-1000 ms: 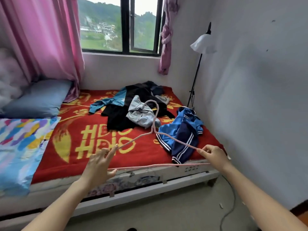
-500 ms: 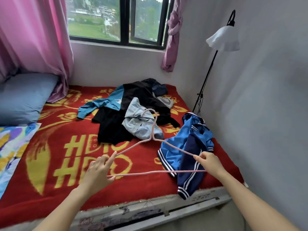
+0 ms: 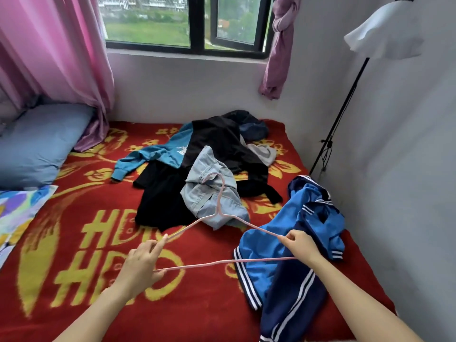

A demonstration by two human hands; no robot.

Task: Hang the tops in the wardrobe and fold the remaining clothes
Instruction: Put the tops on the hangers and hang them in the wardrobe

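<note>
Hanger (image 3: 222,262): pink wire, bare, held flat above the bed (image 3: 209,307) toward its near edge, hook aimed at the far edge.
L hand (image 3: 142,265): gripped the hanger's left corner, index finger lying along the upper wire.
R hand (image 3: 299,248): pinched the right corner. We saw the two hands well apart w/ the hanger stretched between them.
Blue jacket (image 3: 315,218): white-striped, crumpled by the bed's right edge and running to the near-right corner, just under the R hand. We judged it the likely first top.
Pile (image 3: 214,144): mid-bed toward the far edge, a black piece, teal top (image 3: 158,154), denim piece (image 3: 209,196) and grey bit (image 3: 264,151), all tangled. We couldn't tell tops from the rest for each.
Wardrobe: not in view.
Done so far: nothing hung or folded that we could see; only the hanger was in hand.
Left to do: approx. everything, i.e. thread a top onto the hanger, carry it to the wardrobe, repeat, then fold the rest.
Other: blue pillow (image 3: 37,144) at the far-left corner, pink curtain (image 3: 54,45), lamp (image 3: 385,33) by the right wall.
</note>
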